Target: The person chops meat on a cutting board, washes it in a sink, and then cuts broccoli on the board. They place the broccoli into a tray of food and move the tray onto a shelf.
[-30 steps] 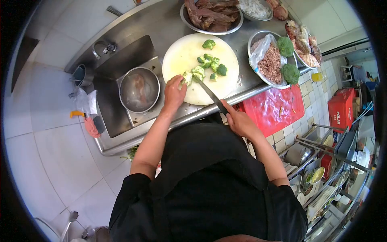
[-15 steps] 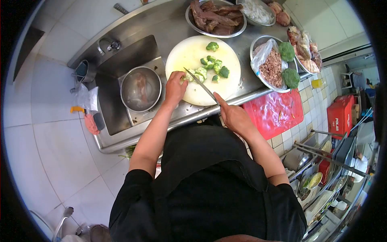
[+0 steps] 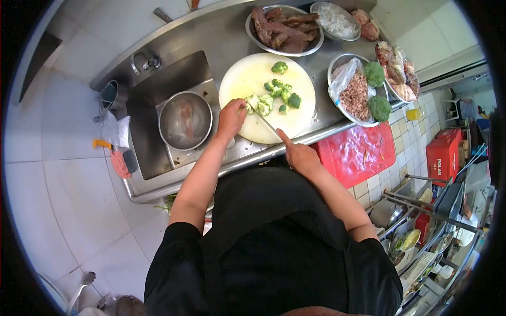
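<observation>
Spanning the top of the view, the long stainless steel counter [image 3: 211, 31] has a deep rectangular steel sink [image 3: 168, 68] set into its left part. A round steel bowl [image 3: 161, 124] with something pinkish inside sits in that sink. Just right of the sink lies the round pale-yellow cutting board [image 3: 247, 68], its near edge close to the counter's front lip. Behind the board stands a wide steel bowl of dark red meat strips [image 3: 287, 53]. To the board's right, another steel bowl [image 3: 345, 55] holds a clear bag of minced meat [image 3: 354, 89] and two whole green broccoli heads [image 3: 374, 73]. Below the counter's front, on the right, a flat red plastic lid [image 3: 363, 150] shows.

Both forearms reach up from a black-clothed torso. The left hand [image 3: 232, 118] rests on the board's near-left part, its grip closed on a pale green broccoli piece [image 3: 252, 102]. The right hand [image 3: 298, 155] hangs at the board's near edge, its grip clamped on the handle of a long narrow steel knife [image 3: 263, 120]. The blade slants up and left and meets the held piece. A small cluster of cut green florets [image 3: 282, 95] lies mid-board just right of that piece, and a single floret [image 3: 279, 67] sits apart near the far edge
</observation>
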Demonstrator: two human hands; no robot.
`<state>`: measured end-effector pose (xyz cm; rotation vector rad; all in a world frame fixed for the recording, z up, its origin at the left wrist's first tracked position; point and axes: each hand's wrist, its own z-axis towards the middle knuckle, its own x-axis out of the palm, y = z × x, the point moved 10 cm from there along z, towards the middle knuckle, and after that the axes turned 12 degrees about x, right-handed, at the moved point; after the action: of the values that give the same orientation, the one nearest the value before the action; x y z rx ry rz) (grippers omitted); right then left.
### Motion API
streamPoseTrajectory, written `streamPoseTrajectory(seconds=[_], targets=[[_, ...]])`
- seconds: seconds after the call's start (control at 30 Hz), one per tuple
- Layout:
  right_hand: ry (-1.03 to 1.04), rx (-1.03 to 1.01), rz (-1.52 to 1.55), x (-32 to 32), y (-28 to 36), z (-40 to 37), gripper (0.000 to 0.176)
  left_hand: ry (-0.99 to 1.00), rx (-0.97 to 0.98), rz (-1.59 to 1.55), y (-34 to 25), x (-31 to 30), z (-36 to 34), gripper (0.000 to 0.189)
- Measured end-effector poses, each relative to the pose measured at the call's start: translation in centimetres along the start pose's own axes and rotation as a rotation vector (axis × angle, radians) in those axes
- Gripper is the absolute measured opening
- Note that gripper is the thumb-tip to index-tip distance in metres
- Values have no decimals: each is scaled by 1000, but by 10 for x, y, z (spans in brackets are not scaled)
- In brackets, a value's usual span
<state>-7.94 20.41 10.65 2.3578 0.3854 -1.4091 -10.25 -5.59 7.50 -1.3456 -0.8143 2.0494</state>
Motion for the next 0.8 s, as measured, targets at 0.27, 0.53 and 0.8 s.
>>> streamPoseTrajectory(seconds=[0.27,0.53,0.8], targets=[[-35,52,483,-50,-37,-47,61,-58,-6,46,27,-3,-14,49],[-201,274,662,-48,-103,-59,62,-163,145,-32,-92,-92,82,56],[-278,246,693,-40,-116,-78,60,-1052,886,828,-348,-404,136,59]])
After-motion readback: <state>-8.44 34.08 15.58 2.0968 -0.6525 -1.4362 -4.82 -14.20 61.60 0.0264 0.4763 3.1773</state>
